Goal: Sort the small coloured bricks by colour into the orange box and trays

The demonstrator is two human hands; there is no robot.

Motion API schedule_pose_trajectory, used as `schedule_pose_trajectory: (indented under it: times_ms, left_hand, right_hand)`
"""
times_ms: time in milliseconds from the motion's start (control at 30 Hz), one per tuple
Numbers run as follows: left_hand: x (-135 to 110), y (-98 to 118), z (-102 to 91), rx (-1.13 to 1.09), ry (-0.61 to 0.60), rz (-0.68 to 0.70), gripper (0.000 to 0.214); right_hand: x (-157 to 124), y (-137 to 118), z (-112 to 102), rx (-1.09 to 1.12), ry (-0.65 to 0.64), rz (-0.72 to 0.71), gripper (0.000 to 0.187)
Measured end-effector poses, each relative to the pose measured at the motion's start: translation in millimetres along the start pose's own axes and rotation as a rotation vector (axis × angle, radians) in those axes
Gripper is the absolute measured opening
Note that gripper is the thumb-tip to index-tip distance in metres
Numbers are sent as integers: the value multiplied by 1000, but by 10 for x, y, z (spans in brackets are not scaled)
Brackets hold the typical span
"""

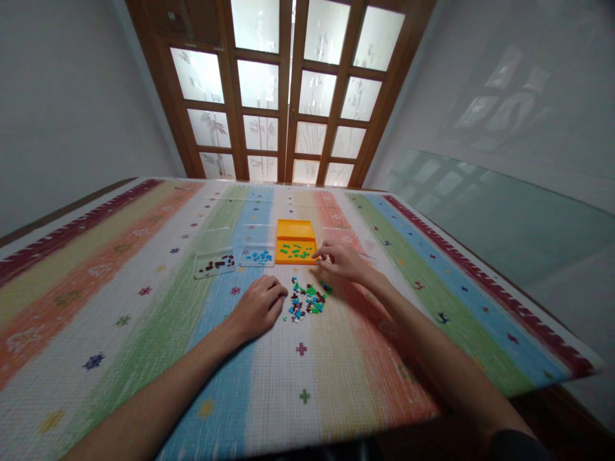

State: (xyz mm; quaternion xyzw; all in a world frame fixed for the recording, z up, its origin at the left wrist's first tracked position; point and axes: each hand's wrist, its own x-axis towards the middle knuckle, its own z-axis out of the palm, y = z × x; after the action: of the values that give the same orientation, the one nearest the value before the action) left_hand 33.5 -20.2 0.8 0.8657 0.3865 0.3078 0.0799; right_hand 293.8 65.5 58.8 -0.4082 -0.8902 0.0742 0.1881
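My left hand point(262, 306) rests on the cloth at the left side of a mixed pile of small toy bricks point(307, 299). Its fingers are curled together; anything inside them is hidden. Above the right edge of a yellow box point(296, 262), my right hand point(340, 261) has its thumb and fingers bent close together. What they pinch, if anything, is too small to make out. Green bricks point(296, 250) lie spread in the yellow box, whose lid point(295, 228) is folded back. The pile mixes brown, green, blue and white pieces.
Left of the yellow box stand a clear tray point(241, 264) with blue bricks and another clear tray point(195, 275) with brown ones. Transparent plastic point(331, 232) shows behind my right hand. A striped cloth point(158, 358) covers the table; glazed doors point(291, 115) stand beyond.
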Motion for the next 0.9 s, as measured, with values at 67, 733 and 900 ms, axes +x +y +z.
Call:
schedule_pose_trajectory:
  times_ms: [67, 733, 900]
  left_hand:
    - [4, 3, 0, -5, -6, -2, 19]
    - [-1, 2, -8, 11, -13, -8, 17]
    - [-2, -6, -3, 8, -5, 2, 18]
  right_hand:
    - [-55, -69, -14, 53, -55, -41, 15]
    - [-83, -483, 326, 112, -168, -1, 13]
    - [-108, -373, 264, 178, -97, 51, 12]
